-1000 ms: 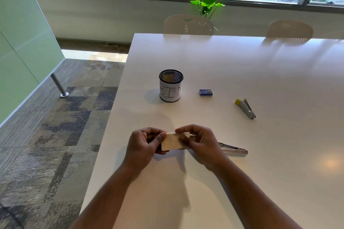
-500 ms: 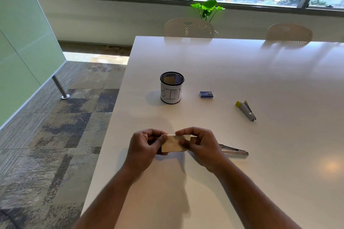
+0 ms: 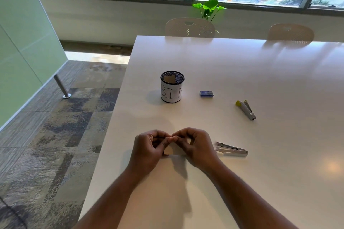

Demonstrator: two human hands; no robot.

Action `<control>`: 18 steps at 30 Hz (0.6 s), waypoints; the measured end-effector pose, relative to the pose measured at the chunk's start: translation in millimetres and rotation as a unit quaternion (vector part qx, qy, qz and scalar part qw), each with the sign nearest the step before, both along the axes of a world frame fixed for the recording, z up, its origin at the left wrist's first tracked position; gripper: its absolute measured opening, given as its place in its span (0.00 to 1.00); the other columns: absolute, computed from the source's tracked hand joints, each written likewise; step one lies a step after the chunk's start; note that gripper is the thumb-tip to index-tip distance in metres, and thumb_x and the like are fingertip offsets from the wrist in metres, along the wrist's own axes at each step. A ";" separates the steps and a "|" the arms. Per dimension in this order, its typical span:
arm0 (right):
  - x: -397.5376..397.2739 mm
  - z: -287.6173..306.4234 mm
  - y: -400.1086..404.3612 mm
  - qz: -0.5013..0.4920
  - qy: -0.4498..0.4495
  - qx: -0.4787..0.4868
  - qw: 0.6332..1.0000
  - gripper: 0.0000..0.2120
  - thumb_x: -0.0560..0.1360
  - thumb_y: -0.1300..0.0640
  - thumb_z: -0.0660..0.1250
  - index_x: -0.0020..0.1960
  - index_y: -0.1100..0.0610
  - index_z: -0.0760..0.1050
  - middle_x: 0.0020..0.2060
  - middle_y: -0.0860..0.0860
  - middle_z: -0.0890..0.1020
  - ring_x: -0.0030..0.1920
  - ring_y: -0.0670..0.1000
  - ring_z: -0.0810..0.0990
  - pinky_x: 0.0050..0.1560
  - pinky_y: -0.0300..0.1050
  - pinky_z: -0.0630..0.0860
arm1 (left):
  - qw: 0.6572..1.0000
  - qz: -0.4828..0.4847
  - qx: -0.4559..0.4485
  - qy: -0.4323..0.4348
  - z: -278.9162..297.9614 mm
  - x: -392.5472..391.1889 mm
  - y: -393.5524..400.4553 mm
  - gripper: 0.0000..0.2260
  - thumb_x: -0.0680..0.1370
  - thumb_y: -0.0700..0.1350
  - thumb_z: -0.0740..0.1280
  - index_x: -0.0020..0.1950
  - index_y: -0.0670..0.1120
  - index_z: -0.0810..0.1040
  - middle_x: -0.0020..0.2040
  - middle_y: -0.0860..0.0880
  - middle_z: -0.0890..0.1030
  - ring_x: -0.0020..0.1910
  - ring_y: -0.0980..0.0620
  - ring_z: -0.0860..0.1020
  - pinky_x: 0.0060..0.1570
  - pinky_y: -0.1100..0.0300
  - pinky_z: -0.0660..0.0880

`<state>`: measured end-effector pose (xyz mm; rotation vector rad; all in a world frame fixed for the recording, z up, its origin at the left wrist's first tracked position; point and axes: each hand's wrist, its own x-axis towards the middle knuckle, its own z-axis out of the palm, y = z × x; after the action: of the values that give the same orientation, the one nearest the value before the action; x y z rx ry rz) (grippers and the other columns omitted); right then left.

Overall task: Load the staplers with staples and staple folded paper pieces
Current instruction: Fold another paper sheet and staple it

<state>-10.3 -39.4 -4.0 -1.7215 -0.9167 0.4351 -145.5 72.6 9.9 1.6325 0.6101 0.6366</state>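
— Hands first: what are yours doing?
— Your left hand point(image 3: 149, 148) and right hand point(image 3: 195, 147) both pinch the folded paper point(image 3: 172, 149) low over the tabletop point(image 3: 242, 72), thumbs now meeting at its top edge; a moment ago they sat apart.
— Meaning?
— Probably the fold is being creased. A silver stapler point(image 3: 230, 150) lies just right of your right hand, unused

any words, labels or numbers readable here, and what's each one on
"BIN": hand-drawn in black on the white paper wrapped round the mesh cup.
Small blue box: has a pale printed patch, too small and blurred to read.
The two staplers and the folded paper: no readable text.
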 end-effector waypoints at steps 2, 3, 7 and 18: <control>-0.9 2.3 1.0 -0.025 -0.022 -0.012 0.999 0.02 0.74 0.54 0.78 0.46 0.52 0.88 0.41 0.45 0.88 0.44 0.44 0.86 0.48 0.46 0.84 | 0.999 0.012 0.031 0.005 -0.7 0.7 0.2 0.02 0.75 0.40 0.77 0.45 0.45 0.86 0.39 0.47 0.87 0.40 0.52 0.87 0.35 0.55 0.84; -1.1 3.6 1.5 -0.038 -0.036 -0.020 0.998 0.02 0.74 0.54 0.79 0.45 0.52 0.88 0.40 0.44 0.88 0.43 0.42 0.85 0.47 0.43 0.83 | 0.998 0.020 0.055 0.010 -1.4 1.0 1.5 0.02 0.75 0.39 0.77 0.45 0.45 0.86 0.39 0.48 0.87 0.40 0.53 0.87 0.35 0.55 0.84; -1.1 9.5 2.6 -0.080 -0.082 -0.040 0.993 0.04 0.72 0.52 0.81 0.42 0.51 0.88 0.36 0.43 0.87 0.39 0.40 0.84 0.39 0.32 0.78 | 0.989 0.039 0.141 0.024 -1.9 1.7 5.7 0.03 0.75 0.38 0.76 0.45 0.46 0.86 0.39 0.53 0.87 0.38 0.57 0.85 0.40 0.58 0.84; 9.7 20.1 -11.4 0.006 0.005 0.003 1.000 0.16 0.76 0.68 0.74 0.51 0.47 0.85 0.38 0.57 0.87 0.43 0.59 0.86 0.48 0.54 0.85 | 0.984 0.050 0.168 0.022 -5.5 0.9 9.1 0.04 0.76 0.38 0.75 0.45 0.46 0.85 0.40 0.54 0.86 0.40 0.57 0.85 0.44 0.61 0.83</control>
<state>-0.7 -50.8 16.1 -1.7083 -0.9216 0.4487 -144.6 81.8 4.5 1.9423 0.6445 0.8123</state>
